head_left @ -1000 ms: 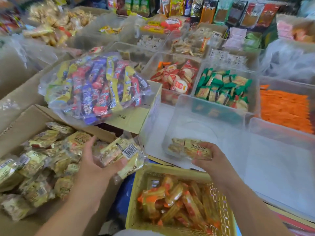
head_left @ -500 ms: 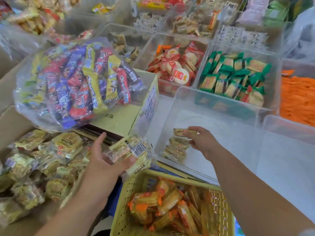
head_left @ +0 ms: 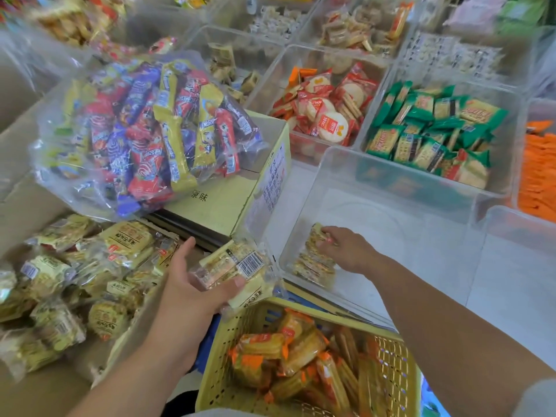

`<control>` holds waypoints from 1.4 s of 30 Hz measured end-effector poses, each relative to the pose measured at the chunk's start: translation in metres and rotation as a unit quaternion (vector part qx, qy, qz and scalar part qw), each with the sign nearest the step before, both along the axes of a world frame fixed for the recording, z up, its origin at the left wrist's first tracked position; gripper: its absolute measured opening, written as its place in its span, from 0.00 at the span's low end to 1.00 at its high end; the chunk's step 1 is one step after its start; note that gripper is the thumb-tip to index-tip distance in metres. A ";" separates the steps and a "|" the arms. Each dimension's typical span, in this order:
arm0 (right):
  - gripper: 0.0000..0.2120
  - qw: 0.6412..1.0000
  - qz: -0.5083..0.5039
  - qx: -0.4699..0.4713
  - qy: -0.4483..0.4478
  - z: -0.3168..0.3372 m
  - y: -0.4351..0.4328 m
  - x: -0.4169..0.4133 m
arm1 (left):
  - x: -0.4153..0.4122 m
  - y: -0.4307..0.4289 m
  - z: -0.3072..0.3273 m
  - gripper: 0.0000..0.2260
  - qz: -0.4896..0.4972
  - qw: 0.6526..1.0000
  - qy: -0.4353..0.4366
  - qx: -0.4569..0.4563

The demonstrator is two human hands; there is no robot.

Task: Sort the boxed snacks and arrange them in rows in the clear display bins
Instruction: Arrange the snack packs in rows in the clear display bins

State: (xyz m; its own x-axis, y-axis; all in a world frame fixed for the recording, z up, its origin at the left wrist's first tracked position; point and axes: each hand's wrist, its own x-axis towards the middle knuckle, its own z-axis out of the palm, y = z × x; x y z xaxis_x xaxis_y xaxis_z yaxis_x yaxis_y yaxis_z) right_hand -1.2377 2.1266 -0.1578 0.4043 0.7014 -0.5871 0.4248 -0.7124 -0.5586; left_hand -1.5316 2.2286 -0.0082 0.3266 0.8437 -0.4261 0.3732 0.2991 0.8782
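A short row of packets (head_left: pixel 313 263) is seen lying in the near left corner of the clear bin (head_left: pixel 406 188), just under and nearer than the fingers (head_left: pixel 326 240) of the right hand (head_left: pixel 346 249). These fingers are curled onto the end packet (head_left: pixel 316 233) at the far tip of that row, and the packet appears to be gripped while it is set in line. Whether it has been fully seated cannot be told.

The left hand (head_left: pixel 192 284) is held outside the bin. An opened bag (head_left: pixel 234 263) of the same yellow packets is gripped in it, with the thumb on one side and the fingertips (head_left: pixel 239 281) wrapped over the near edge.

The task is judged to be at an early stage for this bin. Only one partial row has been laid, and the floor beyond and to the right of the right fingers is bare. More packets are waiting in the gripped bag, and many sealed bags are heaped in the cardboard box (head_left: pixel 75 281) to the left of the left fingers. A yellow basket (head_left: pixel 216 371) of orange packets, below both hands, and a bag of coloured bars (head_left: pixel 144 130), beyond the left fingers, are not yet sorted. Farther off, a bin of red crackers (head_left: pixel 325 109) and a bin of green packets (head_left: pixel 433 130) are already stocked, though loosely rather than in rows.
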 end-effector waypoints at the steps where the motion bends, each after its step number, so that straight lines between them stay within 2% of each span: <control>1: 0.28 1.000 0.011 -0.006 0.000 0.000 0.001 0.000 | 0.000 -0.001 0.000 0.49 0.001 1.000 -0.008 -0.007; 4: 0.25 0.999 0.036 -0.022 0.024 0.004 0.005 0.000 | -0.003 -0.002 0.001 0.49 0.001 0.999 -0.023 -0.028; 8: 0.27 0.996 0.075 -0.050 0.020 0.010 0.007 -0.005 | -0.005 -0.004 0.003 0.48 0.007 0.998 -0.041 -0.057; 15: 0.30 0.999 0.013 -0.025 -0.022 0.038 0.003 -0.014 | -0.009 -0.007 0.007 0.48 0.039 0.981 -0.118 -0.152; 18: 0.27 0.997 -0.013 0.066 -0.049 0.074 -0.005 -0.029 | -0.010 -0.006 0.010 0.48 0.050 0.968 -0.153 -0.194; 20: 0.21 0.983 -0.020 0.177 0.040 0.105 -0.014 -0.047 | -0.010 -0.007 0.014 0.45 0.069 0.951 -0.186 -0.237; 21: 0.22 0.968 0.000 0.230 0.104 0.121 -0.021 -0.058 | -0.010 -0.007 0.017 0.41 0.068 0.941 -0.205 -0.261; 22: 0.27 0.952 0.033 0.269 0.143 0.136 -0.029 -0.068 | -0.010 -0.008 0.019 0.35 0.058 0.932 -0.222 -0.279; 24: 0.35 0.930 0.093 0.329 0.132 0.151 -0.041 -0.086 | -0.011 -0.009 0.022 0.20 0.036 0.920 -0.243 -0.306; 25: 0.34 0.924 0.101 0.353 0.109 0.155 -0.044 -0.094 | -0.011 -0.011 0.024 0.16 0.027 0.915 -0.243 -0.319; 28: 0.20 0.921 0.072 0.379 0.057 0.158 -0.046 -0.108 | -0.011 -0.016 0.022 0.13 -0.004 0.920 -0.212 -0.329; 32: 0.15 0.921 0.055 0.380 0.063 0.158 -0.050 -0.112 | -0.005 -0.022 0.022 0.12 0.022 0.939 -0.186 -0.289; 35: 0.11 0.921 -0.014 0.376 0.098 0.157 -0.055 -0.114 | -0.006 -0.016 0.021 0.10 0.106 0.938 -0.198 -0.264; 37: 0.12 0.913 -0.110 0.367 0.138 0.155 -0.057 -0.117 | -0.008 -0.011 0.022 0.17 0.158 0.930 -0.213 -0.257; 40: 0.13 0.864 -0.253 0.341 0.269 0.153 -0.062 -0.122 | -0.012 -0.013 0.020 0.23 0.158 0.949 -0.175 -0.209; 42: 0.16 0.820 -0.305 0.317 0.367 0.151 -0.064 -0.124 | -0.011 -0.017 0.020 0.26 0.138 0.965 -0.140 -0.176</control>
State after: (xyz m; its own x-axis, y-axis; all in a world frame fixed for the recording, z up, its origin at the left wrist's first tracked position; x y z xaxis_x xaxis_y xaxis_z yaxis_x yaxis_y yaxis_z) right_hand -1.3617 2.0626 -0.0068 0.4939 0.7591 -0.4241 -0.5184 -0.1345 -0.8445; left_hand -1.5430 2.2116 0.0121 0.2543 0.7339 -0.6299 0.0008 0.6511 0.7590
